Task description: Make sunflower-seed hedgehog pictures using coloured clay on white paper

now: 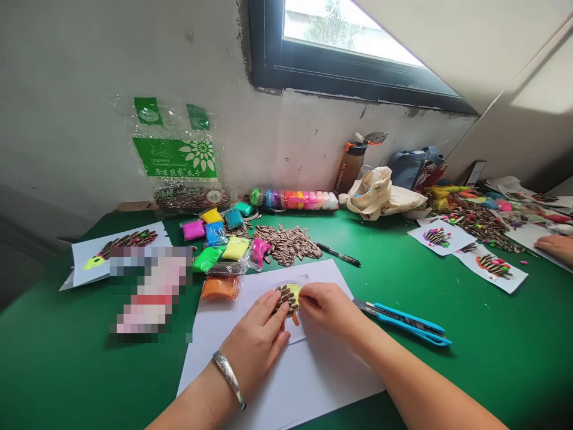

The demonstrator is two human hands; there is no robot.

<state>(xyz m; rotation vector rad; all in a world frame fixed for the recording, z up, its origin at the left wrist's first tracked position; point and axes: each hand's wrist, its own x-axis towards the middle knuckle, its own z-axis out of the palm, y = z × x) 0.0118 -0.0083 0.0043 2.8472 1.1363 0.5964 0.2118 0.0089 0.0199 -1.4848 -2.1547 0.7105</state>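
At the left of the frame, a white card (pixel 85 260) bearing a seed-covered figure lies on the green table (pixel 58 346), with a pixelated item (pixel 154 295) just beside it. In the upper left, a clear plastic bag (pixel 174 158) with green printing stands against the wall, dark striped seeds at its bottom. Left of centre sit bright packets (pixel 235 248) in yellow, pink, blue, green and orange; the orange one overlaps the edge of a large white sheet (pixel 331 376).

At lower centre, the left hand (pixel 257 325), with a silver bracelet (pixel 229 379) at its wrist, lies palm down, fingers slightly spread, their tips on the seed figure (pixel 286 297). That figure, dark seeds beside a yellow-green patch, is on a smaller paper on the sheet, at the centre of the frame. Above it are a heap of seeds (pixel 289 245) and a row of coloured tubs (pixel 304 200).

The right hand (pixel 329 307) has its fingers curled in at the yellow-green patch; I cannot tell whether they hold anything. Further right lie a black pen (pixel 342 255) and a blue-handled cutting tool (pixel 409 324). A brown bottle (pixel 350 167) and a cream cloth bag (pixel 378 197) stand above; at the right edge, another person's hand (pixel 555 245) shows.
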